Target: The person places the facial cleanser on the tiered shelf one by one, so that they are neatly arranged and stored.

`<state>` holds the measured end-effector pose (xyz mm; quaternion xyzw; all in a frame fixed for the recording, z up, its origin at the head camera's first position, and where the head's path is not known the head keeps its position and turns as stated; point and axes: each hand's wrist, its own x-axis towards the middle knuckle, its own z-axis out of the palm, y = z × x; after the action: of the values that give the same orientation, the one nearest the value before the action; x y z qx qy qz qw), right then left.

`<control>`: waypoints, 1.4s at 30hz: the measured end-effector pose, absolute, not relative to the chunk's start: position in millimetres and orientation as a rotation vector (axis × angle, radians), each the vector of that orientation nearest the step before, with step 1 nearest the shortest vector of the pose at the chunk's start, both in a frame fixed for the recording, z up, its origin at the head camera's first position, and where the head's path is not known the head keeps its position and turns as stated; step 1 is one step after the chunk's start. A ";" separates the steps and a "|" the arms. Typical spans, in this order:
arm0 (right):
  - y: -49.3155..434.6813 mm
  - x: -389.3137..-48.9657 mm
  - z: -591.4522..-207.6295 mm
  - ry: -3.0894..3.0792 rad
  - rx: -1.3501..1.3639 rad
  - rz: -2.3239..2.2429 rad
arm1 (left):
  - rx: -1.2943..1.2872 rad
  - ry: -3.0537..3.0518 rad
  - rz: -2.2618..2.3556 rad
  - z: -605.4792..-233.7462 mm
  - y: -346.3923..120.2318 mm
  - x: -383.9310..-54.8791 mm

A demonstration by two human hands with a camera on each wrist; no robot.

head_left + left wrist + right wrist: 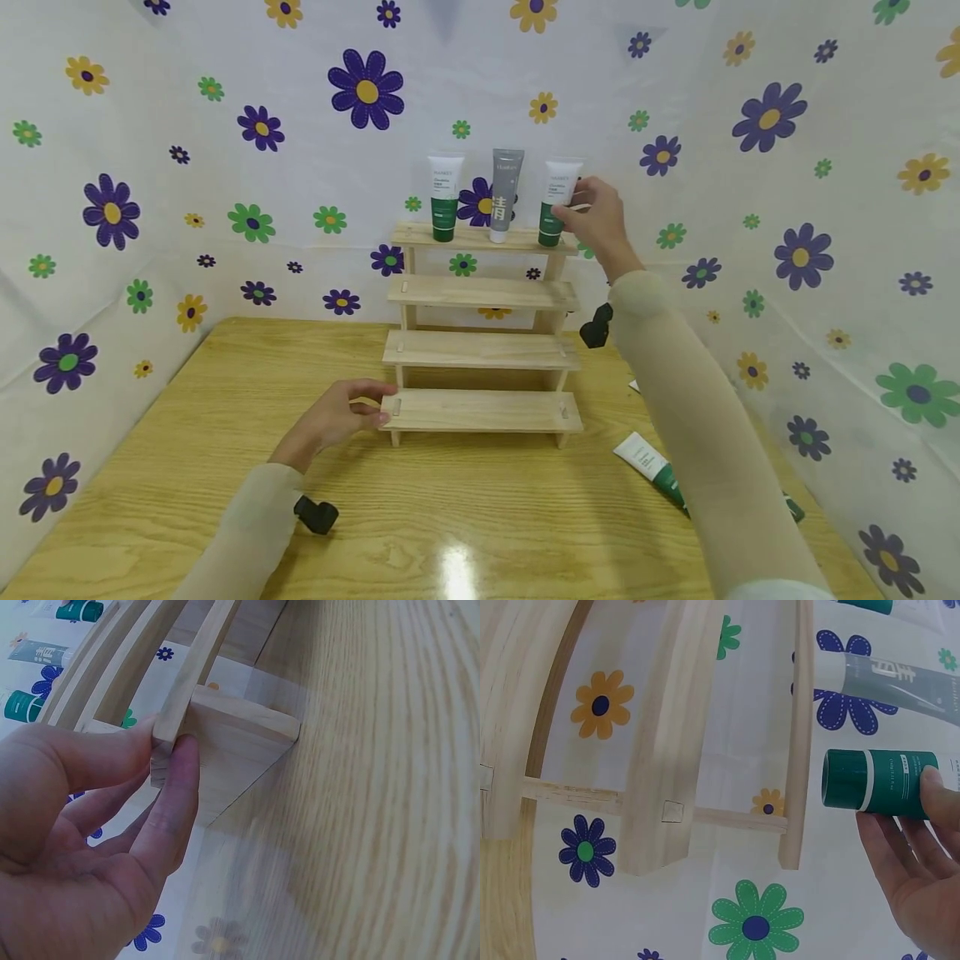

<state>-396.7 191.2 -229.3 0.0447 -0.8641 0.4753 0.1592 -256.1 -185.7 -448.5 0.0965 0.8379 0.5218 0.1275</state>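
My right hand [596,218] grips a white-and-green squeeze tube [559,193], thumb on one side and fingers on the other. It is upright with its green cap [846,778] down, close over the right end of the top tier of a wooden step rack [480,350]. On that tier stand a grey tube [505,192] in the middle and another white-and-green tube [445,196] towards the left, both cap down. Down at the lowest tier [480,410], my left hand [97,802] pinches the left end of the board between thumb and fingers.
On the table [300,358] right of the rack, a white-and-green tube [651,467] lies on its side, partly behind my right sleeve. Another green tube end [792,507] shows past the sleeve. A flower-patterned cloth [300,150] hangs behind and at both sides.
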 end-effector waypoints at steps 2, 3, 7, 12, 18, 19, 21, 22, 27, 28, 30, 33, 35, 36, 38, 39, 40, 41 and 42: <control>190.3 -400.3 -230.5 -2.470 0.119 1.369 | 0.281 2.434 1.523 -448.2 -185.9 -256.0; 189.8 -401.7 -230.9 -2.472 0.115 1.374 | 0.281 2.430 1.528 -448.3 -186.0 -256.2; 186.7 -406.0 -232.8 -2.474 0.086 1.394 | 0.275 2.426 1.534 -448.1 -185.8 -255.7; 183.4 -409.3 -237.0 -2.458 0.060 1.406 | 0.276 2.421 1.536 -447.7 -186.5 -255.8; 180.4 -412.7 -240.6 -2.447 0.068 1.387 | 0.292 2.424 1.534 -447.0 -188.6 -256.7; 180.3 -413.2 -241.0 -2.444 0.073 1.390 | 0.292 2.425 1.534 -446.9 -188.7 -256.8; 180.6 -414.0 -242.0 -2.444 0.081 1.392 | 0.294 2.427 1.533 -446.7 -188.6 -256.9; 180.8 -414.2 -242.5 -2.444 0.081 1.392 | 0.295 2.424 1.536 -446.6 -188.5 -256.9; 181.8 -414.6 -245.7 -2.431 0.081 1.384 | 0.297 2.411 1.545 -446.7 -187.5 -256.1; 181.9 -414.7 -246.6 -2.424 0.081 1.383 | 0.295 2.410 1.546 -447.0 -187.4 -255.9; 182.2 -415.4 -248.2 -2.409 0.086 1.383 | 0.293 2.414 1.543 -447.5 -187.3 -255.6; 182.6 -415.9 -249.7 -2.395 0.085 1.381 | 0.298 2.419 1.540 -448.3 -187.2 -255.9; 182.8 -416.2 -250.4 -2.389 0.086 1.380 | 0.300 2.420 1.544 -448.7 -187.1 -256.1; 182.9 -416.4 -250.7 -2.389 0.088 1.378 | 0.310 2.416 1.549 -448.9 -187.0 -256.3; 183.4 -417.0 -251.5 -2.389 0.095 1.371 | 0.326 2.407 1.558 -449.1 -187.1 -256.7; 183.7 -417.4 -251.9 -2.390 0.098 1.368 | 0.336 2.402 1.563 -449.0 -187.0 -256.6; 184.0 -417.7 -252.3 -2.391 0.101 1.363 | 0.333 2.397 1.571 -449.0 -187.0 -256.9; 184.3 -418.2 -252.8 -2.393 0.102 1.357 | 0.342 2.392 1.574 -449.1 -187.1 -257.2; 184.6 -418.5 -253.2 -2.395 0.102 1.351 | 0.352 2.388 1.576 -449.2 -187.2 -257.4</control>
<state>-418.5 184.6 -253.2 0.0365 -0.8539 0.4817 0.1937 -257.4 -187.2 -449.2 0.1210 0.8215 0.5421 0.1293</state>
